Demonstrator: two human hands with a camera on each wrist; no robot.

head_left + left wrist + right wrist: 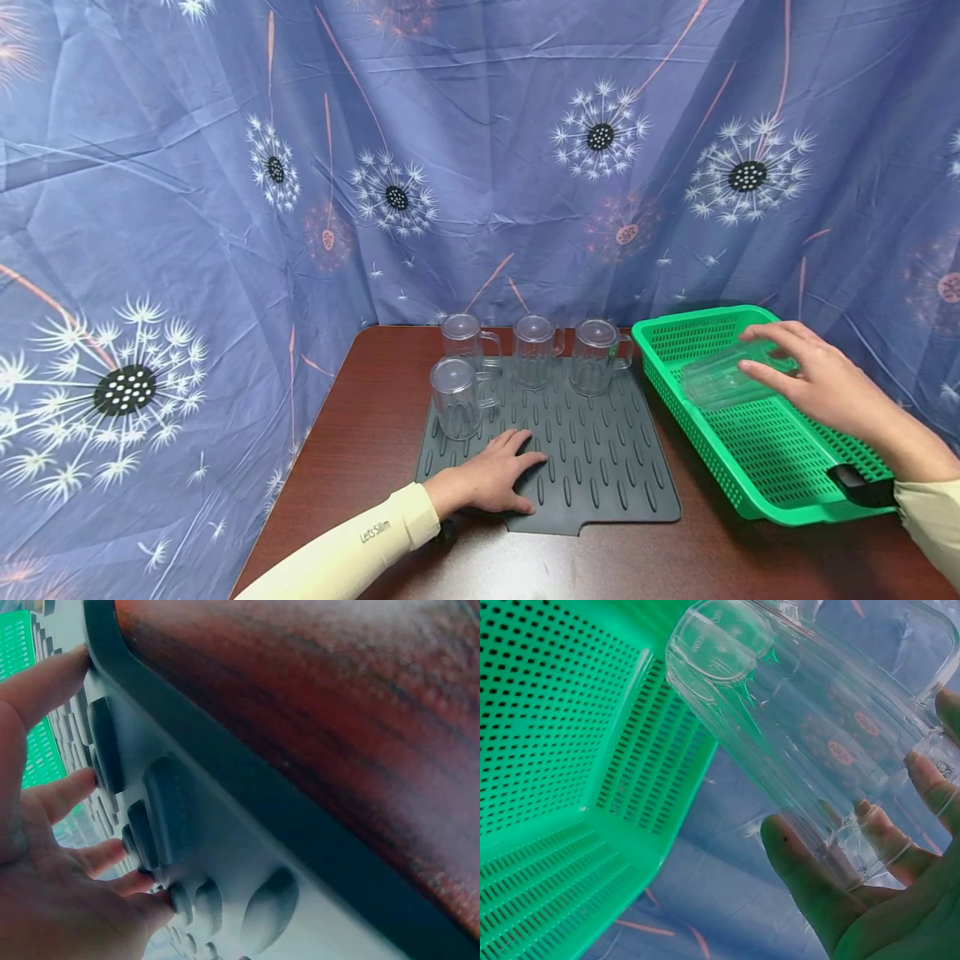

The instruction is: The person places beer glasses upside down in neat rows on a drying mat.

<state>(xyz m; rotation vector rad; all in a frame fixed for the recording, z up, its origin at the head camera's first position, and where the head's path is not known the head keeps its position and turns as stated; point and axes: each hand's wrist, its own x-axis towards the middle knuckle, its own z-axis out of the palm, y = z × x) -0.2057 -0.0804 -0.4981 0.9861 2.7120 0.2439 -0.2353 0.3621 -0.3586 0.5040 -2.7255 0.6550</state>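
A clear mug (722,377) is tilted on its side above the green basket (780,512). My right hand (817,379) grips it near one end, thumb and fingers around its wall; the right wrist view shows the mug (780,712) with its handle on the upper side. My left hand (495,475) is spread, its fingertips touching the dark ribbed mat (622,492). Just beyond that hand a clear mug (456,400) stands upside down on the mat. Behind it are three more upside-down mugs, a left one (461,337), a middle one (534,354) and a right one (592,358).
The brown wooden table (337,433) carries the mat and, to its right, the basket with its perforated walls. A blue curtain (487,167) with dandelion prints hangs behind and along the left side of the table.
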